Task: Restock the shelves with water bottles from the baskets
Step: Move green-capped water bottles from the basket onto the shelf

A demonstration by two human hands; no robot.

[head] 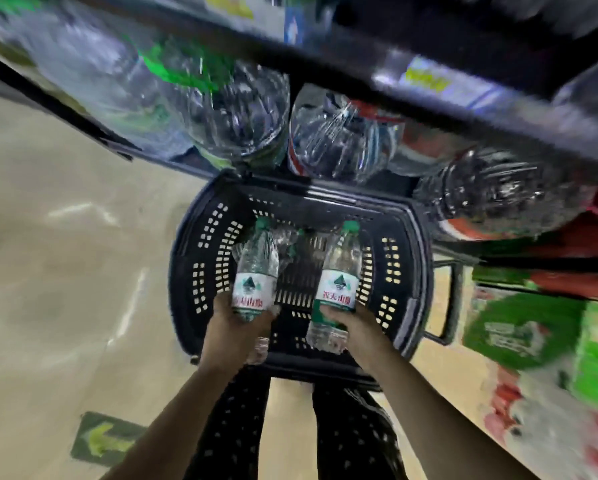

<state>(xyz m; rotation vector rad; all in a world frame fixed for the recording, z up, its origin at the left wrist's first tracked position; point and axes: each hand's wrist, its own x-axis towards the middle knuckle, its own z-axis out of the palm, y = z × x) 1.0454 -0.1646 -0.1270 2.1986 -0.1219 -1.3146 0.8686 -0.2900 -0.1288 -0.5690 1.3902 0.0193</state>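
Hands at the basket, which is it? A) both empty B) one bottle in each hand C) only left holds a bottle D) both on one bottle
B: the left hand grips the left bottle, the right hand grips the right bottle, both at the black basket.

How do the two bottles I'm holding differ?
The left bottle shows a mostly white label face; the right bottle also shows a green label panel. The left hand covers the left bottle's lower part; the right bottle's base shows beside the right hand. Both: clear, green caps.
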